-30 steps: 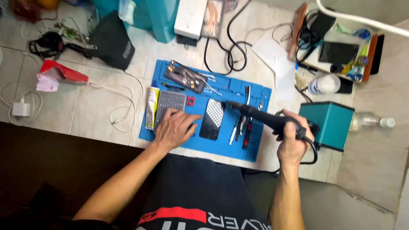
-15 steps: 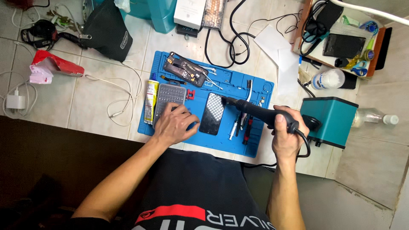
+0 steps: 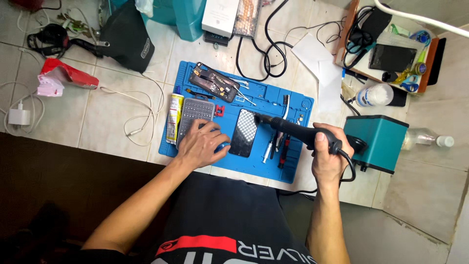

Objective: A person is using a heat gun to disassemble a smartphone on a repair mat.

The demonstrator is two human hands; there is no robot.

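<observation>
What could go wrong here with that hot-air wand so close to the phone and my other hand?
1. The right hand aims the wand nozzle at the phone's top corner; dwelling on one spot could overheat it.
2. The left hand rests right beside the phone, so it might get burned.
3. The wand's cord loops by the wrist toward the teal box; a snag could jerk the nozzle across the small tools on the blue mat.
</observation>
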